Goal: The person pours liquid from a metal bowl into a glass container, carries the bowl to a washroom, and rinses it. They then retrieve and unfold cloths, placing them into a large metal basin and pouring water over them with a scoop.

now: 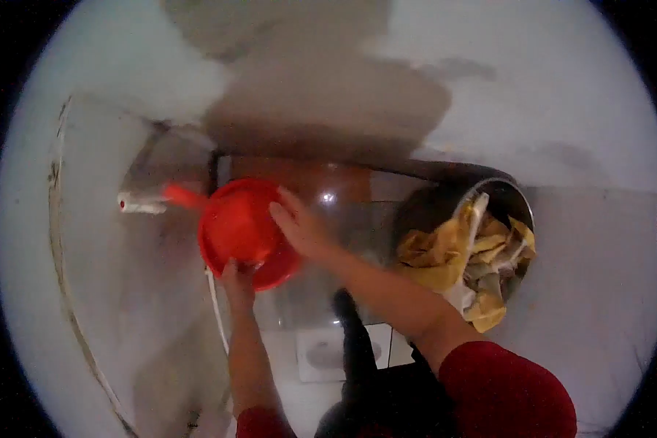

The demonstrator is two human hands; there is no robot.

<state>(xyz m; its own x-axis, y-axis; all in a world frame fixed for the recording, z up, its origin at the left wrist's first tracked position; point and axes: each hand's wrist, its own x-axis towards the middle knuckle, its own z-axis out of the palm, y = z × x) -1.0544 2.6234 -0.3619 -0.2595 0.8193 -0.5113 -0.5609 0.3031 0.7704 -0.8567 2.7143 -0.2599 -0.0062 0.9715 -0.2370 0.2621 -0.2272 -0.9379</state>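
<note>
A red plastic dipper point(239, 219) with its handle point(185, 196) pointing left is over a round red bucket point(277, 274), slightly blurred. My left hand point(239, 283) grips the dipper's near side, with the fingers partly hidden. Against its right side, my right hand point(298, 225) presses with the fingers extended along the wall. The dipper is held between both hands. What is inside the bucket cannot be made out.
To the right stands a dark round bin point(527, 201) filled with crumpled yellowish and white material point(445, 248). A white pipe end point(140, 204) juts from the left wall. Below is a white floor fixture point(321, 354), beside my dark-clad leg. The floor looks wet.
</note>
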